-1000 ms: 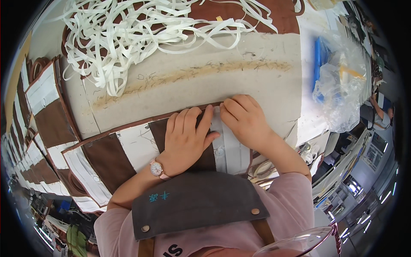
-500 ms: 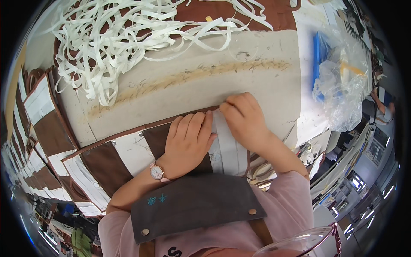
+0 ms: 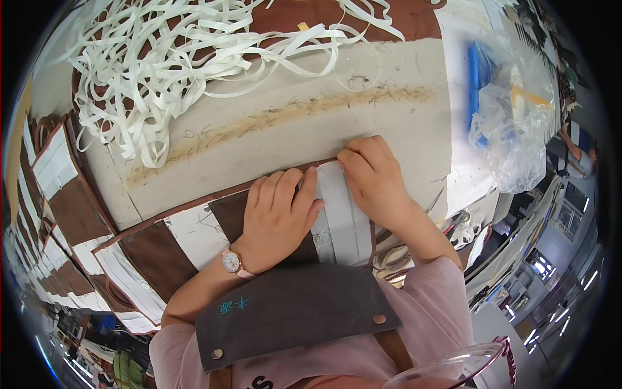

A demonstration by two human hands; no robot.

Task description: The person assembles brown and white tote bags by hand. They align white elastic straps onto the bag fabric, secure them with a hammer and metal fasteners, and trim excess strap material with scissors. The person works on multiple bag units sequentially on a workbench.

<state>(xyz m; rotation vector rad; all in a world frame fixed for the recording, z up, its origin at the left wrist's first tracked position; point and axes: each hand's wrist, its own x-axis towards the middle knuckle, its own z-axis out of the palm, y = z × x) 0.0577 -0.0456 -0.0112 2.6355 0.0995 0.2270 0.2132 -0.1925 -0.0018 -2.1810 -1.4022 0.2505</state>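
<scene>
A brown-and-white striped fabric panel with a brown bound edge lies across the table in front of me. Along its right end runs a pale grey strip. My left hand rests on the panel just left of this strip, fingers stretched out and palm down. At the strip's upper right end, my right hand has its fingers curled in a pinch at the panel's far edge. Its fingertips are partly hidden, but they seem to grip the panel's edge there.
A tangled heap of white ribbon lies at the back left, over brown material. More striped pieces are stacked at the left. A clear plastic bag with blue and yellow things sits at the right. A person is far right.
My right hand has shifted slightly right along the far edge, uncovering more of the pale strip's top. My left hand has moved a little left. The whole view has shifted slightly.
</scene>
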